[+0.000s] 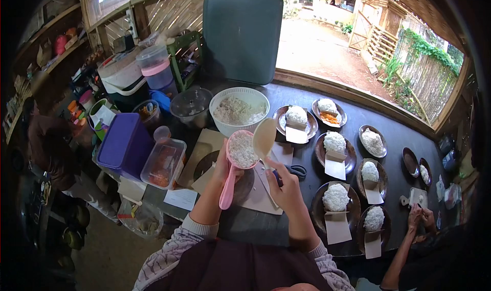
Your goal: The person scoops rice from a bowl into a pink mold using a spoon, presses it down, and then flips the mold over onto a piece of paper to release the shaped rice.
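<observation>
Your left forearm comes up from seven o'clock, its patterned knit sleeve ending in a ribbed cuff, and your left hand [220, 170] curls around the cup of a pink scoop [230, 185]. That grip is closed on the cup's side, the scoop's handle sloping down toward seven o'clock along your wrist. Your right forearm rises from five o'clock; your right hand [284, 182] has thumb and forefinger closed on the handle of a pale spoon [264, 136], its broad oval head raised toward eleven o'clock.

Taking the scoop as the clock's centre, the spoon head sits just beside its rim at two o'clock, though you cannot tell whether they touch. The scoop is round, smooth and plastic-looking, filled with loose, grainy white rice [242, 149]. At twelve o'clock, near it, stands a white basket [219, 123] holding more grainy, off-white food.

Dark scissors [296, 172] lie at four o'clock, partly hidden by your right hand. Farther out, from two to four o'clock, glossy dark-brown plates [318, 205] bear domed rice mounds [335, 197], several with folded, tan, card-like strips [337, 231] against them. At nine o'clock stands a boxy purple container [120, 145]. Well apart, at four o'clock, are another person's hands [420, 217].
</observation>
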{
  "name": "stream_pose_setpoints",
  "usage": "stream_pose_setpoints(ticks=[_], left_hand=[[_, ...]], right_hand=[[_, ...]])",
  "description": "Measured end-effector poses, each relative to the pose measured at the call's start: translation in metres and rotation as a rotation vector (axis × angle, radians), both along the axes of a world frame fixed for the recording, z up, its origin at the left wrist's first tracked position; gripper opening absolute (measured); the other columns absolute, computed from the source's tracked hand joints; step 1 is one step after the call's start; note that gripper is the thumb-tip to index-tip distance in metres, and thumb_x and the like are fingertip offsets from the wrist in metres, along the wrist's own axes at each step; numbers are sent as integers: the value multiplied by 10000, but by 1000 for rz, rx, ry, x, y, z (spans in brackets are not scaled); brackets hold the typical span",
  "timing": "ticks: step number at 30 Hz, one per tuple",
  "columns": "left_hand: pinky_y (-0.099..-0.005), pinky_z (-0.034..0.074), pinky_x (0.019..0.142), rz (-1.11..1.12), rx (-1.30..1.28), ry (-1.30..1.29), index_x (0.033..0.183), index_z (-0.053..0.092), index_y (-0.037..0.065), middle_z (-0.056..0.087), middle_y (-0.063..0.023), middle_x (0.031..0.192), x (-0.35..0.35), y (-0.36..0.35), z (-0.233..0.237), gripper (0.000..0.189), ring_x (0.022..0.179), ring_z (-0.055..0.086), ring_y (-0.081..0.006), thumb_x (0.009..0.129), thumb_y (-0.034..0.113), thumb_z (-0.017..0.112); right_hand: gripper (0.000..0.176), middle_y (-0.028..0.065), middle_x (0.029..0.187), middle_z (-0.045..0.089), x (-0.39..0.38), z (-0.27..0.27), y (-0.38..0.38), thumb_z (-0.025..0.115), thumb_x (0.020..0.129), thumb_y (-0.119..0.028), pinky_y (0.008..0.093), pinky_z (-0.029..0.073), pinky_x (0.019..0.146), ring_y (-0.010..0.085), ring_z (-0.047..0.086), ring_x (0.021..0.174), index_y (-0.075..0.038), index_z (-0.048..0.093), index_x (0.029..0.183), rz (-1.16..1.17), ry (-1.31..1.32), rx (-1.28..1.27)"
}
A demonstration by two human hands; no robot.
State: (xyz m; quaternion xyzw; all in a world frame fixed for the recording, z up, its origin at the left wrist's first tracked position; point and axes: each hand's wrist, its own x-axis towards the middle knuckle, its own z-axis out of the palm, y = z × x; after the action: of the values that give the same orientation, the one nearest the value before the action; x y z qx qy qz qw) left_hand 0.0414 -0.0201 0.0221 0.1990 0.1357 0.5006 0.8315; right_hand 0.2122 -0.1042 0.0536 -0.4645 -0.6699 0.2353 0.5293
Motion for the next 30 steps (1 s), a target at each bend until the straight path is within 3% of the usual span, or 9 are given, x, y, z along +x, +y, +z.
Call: stream_pose_setpoints(ticks=[3,7,10,13,15,22,24,25,30], left_hand=[[-147,390,296,0,8,-14,1289,420,145,583,-116,1112,0,0,-2,583,576,602,-149,897,573,364],[-150,372,288,-8,62,-9,1283,418,123,585,-107,1087,0,2,-1,596,584,595,-132,904,575,331],[-147,386,288,24,33,-46,1286,420,128,579,-114,1102,0,4,-3,585,581,594,-140,902,565,352],[-146,399,288,20,1,-108,1288,420,124,568,-135,1126,-2,6,-7,579,599,606,-163,903,553,367],[-147,400,288,4,19,-139,1289,418,119,564,-140,1131,-4,6,-7,577,609,612,-171,906,547,363],[-163,392,280,54,60,-36,1289,412,104,579,-159,1082,-5,8,-10,623,548,594,-164,896,583,342],[-161,387,285,-37,145,-61,1285,415,105,600,-159,1027,-8,6,-10,621,490,568,-131,898,584,338],[-161,387,285,-32,145,-63,1285,415,105,600,-159,1027,-8,6,-9,621,490,568,-131,898,584,338],[-135,360,288,106,38,-36,1284,418,108,574,-138,1097,-3,0,3,577,480,524,-100,910,544,363]], right_hand=[[262,158,660,604,2,-8,1,589,853,-123,300,466,584,202,608,571,-60,587,1107,-1,-98,-95],[270,167,665,605,2,2,-3,589,852,-124,304,468,587,201,613,581,-66,587,1115,4,-141,-125],[280,162,651,593,-1,5,-4,598,841,-122,303,466,579,199,591,556,-73,590,1116,-2,-15,-26],[307,151,671,598,3,1,-3,613,826,-106,290,466,580,186,567,547,-53,582,1127,63,-216,-218],[330,134,685,600,1,-1,-1,618,817,-91,274,463,583,162,547,543,-45,571,1141,21,-52,-112],[332,140,743,620,-2,-4,4,604,823,-78,267,462,599,146,577,594,-52,569,1152,-21,-21,-66],[331,39,608,522,-6,-7,5,592,839,-61,215,378,486,40,428,530,-55,561,1168,16,-31,62],[331,39,608,522,-7,-9,4,592,839,-61,215,378,486,40,428,530,-55,561,1168,21,-33,62],[332,59,606,527,-4,-8,2,589,848,-82,228,410,516,64,445,532,-73,561,1179,104,-114,-165]])
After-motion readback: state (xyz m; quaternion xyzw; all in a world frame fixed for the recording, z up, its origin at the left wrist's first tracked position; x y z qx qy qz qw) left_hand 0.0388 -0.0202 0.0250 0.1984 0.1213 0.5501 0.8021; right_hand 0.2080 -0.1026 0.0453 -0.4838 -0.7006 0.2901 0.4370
